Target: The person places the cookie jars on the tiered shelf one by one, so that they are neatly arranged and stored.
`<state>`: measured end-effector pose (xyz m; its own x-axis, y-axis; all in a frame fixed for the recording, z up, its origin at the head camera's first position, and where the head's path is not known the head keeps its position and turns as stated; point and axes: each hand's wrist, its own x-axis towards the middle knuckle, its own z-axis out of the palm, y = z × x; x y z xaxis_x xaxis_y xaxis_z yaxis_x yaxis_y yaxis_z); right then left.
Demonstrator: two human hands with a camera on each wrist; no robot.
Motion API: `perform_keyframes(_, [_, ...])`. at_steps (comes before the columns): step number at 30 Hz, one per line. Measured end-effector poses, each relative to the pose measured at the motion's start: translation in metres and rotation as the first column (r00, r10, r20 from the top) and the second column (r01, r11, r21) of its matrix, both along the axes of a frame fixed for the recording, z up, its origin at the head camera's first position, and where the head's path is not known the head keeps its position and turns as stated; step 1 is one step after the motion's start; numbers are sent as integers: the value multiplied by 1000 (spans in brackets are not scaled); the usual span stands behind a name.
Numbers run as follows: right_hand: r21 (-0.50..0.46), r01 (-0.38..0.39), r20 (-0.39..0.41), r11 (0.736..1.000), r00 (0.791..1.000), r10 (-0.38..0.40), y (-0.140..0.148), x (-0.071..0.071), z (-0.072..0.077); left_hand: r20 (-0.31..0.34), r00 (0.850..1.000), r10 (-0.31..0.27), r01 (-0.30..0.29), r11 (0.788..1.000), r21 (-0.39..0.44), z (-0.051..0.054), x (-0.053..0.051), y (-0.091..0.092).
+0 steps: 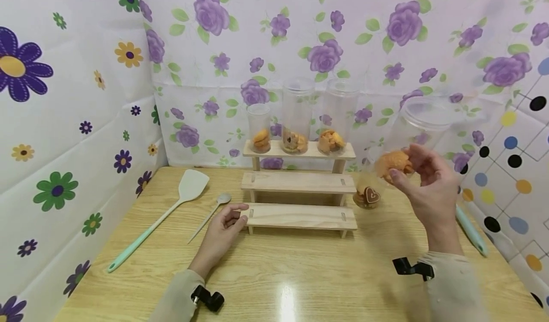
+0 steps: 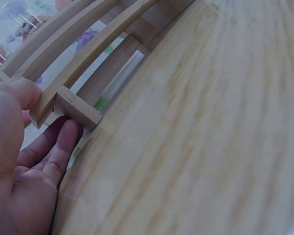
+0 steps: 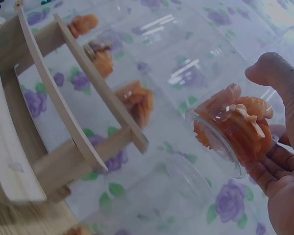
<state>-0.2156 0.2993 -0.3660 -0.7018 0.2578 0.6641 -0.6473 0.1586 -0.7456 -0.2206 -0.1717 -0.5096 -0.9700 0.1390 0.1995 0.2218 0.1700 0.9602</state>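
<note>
My right hand (image 1: pixel 433 184) grips the lower part of a tall clear jar (image 1: pixel 422 117) with orange pieces in its bottom, held up off the table right of the wooden three-step rack (image 1: pixel 300 181). In the right wrist view the orange contents (image 3: pixel 245 127) show through the jar, my fingers around its side. My left hand (image 1: pixel 225 229) holds the left end of the lowest step; the left wrist view shows thumb above and fingers (image 2: pixel 63 147) at the step's leg. Three clear jars stand on the top step, the shortest (image 1: pixel 259 126) at left.
Behind the raised jar, another clear jar with a heart-shaped biscuit (image 1: pixel 371 195) stands on the table (image 1: pixel 266 274). To the left lie a spatula (image 1: pixel 193 186) and a small spoon (image 1: pixel 223 198). A mint handle (image 1: pixel 472 231) lies at the right. Patterned cloth hangs behind and beside.
</note>
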Motion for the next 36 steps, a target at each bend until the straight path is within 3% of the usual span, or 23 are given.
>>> perform_keyframes(8, [55, -61, 50, 997, 997, 58, -48, -7, -3, 4, 1000, -4, 4, 1000, -22, 0, -2, -1])
perform_keyframes(17, [99, -159, 92, 982, 984, 150, -107, -28, -6, 12, 1000, -3, 4, 1000, -21, 0, -1, -1])
perform_keyframes(36, [75, -275, 176, 959, 950, 258, -193, -50, -17, 11, 1000, 6, -6, 1000, -31, 0, 0, -1])
